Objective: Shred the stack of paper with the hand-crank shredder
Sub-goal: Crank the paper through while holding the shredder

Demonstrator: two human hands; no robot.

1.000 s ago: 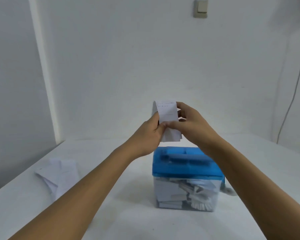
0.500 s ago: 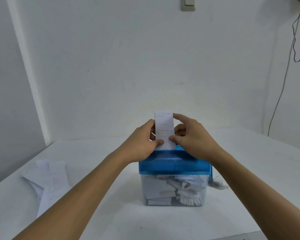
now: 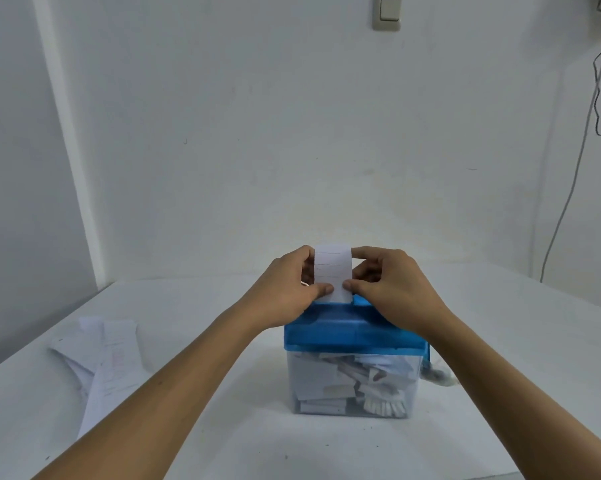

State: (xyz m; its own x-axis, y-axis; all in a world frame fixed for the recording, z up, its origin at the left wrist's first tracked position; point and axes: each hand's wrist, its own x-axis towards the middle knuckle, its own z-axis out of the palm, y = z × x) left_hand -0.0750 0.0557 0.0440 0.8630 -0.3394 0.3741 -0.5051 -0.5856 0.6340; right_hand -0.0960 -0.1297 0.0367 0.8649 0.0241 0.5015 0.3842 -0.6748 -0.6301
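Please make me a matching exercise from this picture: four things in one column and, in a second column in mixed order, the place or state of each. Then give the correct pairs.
Things:
1. paper slip
2. shredder lid
3. paper stack
4. wall switch

Places or states:
A. lying flat on the table, at the left side
B. high on the wall
C. pinched upright between the left hand and the right hand
D. blue, on top of the clear bin

Pairs: 1-C, 2-D, 3-A, 4-B
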